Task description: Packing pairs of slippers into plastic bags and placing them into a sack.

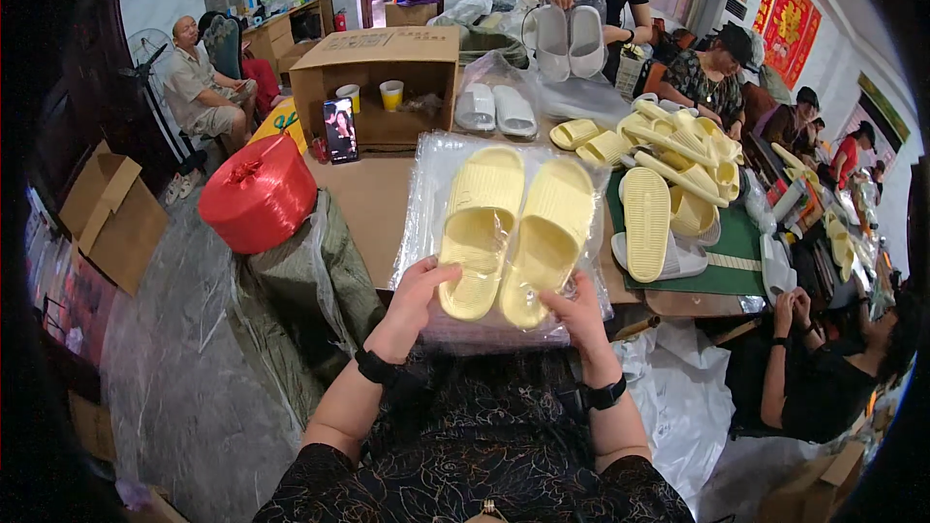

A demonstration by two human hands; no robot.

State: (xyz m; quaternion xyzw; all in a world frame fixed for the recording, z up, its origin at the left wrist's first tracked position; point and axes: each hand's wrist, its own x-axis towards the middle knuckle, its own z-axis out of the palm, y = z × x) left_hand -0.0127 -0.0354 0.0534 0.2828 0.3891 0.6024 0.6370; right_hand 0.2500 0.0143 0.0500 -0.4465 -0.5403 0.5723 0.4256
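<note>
A pair of pale yellow slippers lies side by side in front of me, toes pointing away. Glints across them suggest clear plastic over the pair. My left hand is closed at the left slipper's heel, its thumb on the edge. At the right slipper's heel, my right hand pinches with thumb and fingers; some fingertips are hidden. Beneath the slippers is a stack of clear plastic bags, sticking out on both sides.
A pile of loose yellow slippers lies at the right. An open cardboard box, a propped phone and a red twine roll stand left. Bagged white slippers lie ahead. Across the table, a person holds bagged grey slippers; others sit rightward.
</note>
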